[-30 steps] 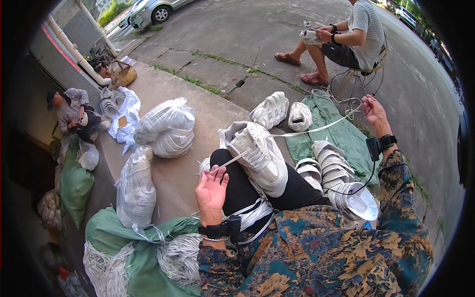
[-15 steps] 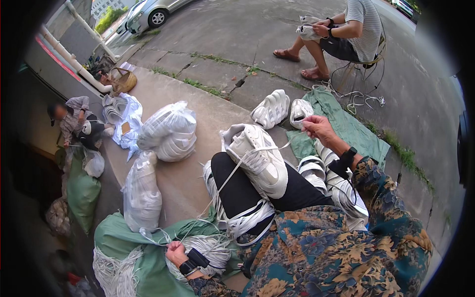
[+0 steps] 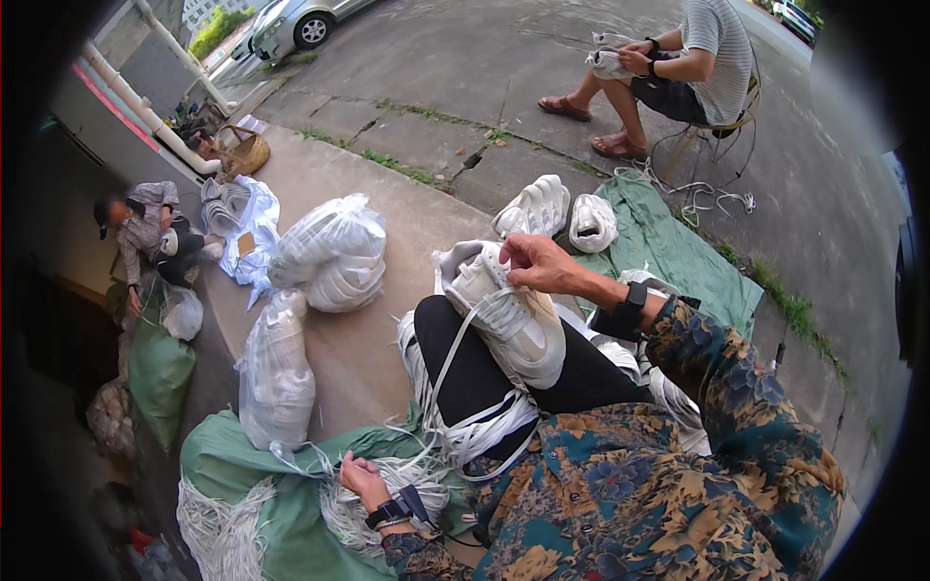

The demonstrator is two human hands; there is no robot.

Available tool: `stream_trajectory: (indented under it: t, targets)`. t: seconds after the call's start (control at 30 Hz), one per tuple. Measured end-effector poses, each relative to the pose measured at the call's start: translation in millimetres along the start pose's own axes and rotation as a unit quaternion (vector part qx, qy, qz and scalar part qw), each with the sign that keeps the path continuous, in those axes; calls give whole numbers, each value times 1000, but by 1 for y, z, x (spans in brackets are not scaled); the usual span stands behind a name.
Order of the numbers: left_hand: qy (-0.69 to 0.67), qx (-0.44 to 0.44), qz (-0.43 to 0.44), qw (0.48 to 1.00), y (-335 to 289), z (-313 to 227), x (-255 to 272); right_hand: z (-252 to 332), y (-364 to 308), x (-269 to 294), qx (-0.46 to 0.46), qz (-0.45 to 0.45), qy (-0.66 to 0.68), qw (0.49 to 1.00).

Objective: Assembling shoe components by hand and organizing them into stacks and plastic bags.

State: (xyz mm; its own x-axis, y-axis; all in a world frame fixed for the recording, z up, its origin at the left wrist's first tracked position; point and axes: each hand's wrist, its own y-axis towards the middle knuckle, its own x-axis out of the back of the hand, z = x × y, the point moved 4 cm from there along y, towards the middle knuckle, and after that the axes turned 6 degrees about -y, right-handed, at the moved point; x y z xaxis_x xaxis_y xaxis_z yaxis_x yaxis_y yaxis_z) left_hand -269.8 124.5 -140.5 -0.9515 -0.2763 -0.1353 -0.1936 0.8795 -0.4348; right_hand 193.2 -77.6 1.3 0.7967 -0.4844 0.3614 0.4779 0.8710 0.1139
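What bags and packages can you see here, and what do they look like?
Clear plastic bag: on the concrete, centre left; round, stuffed with white things.
Second clear plastic bag: below the first; tall, also packed with white.
Green sack: far left; dark green, slumped.
Green sheet with white laces: lower left, at the left hand; open bundle.
Woven basket: upper left; tan.

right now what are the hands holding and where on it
The right hand pinches the white lace-up sneaker on the knee at its collar end. The left hand rests in the heap of white laces; its grip cannot be told.
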Motion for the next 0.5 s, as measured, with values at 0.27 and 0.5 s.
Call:
stream_trajectory:
  t: [0.27, 0.5]
  targets:
    - [213, -188, 410, 866, -128, -5, -222, 27, 6, -16, 134, 43, -210, 968]
    - [316, -202, 487, 789, -155, 19, -258, 22, 10, -10, 93, 14, -267, 959]
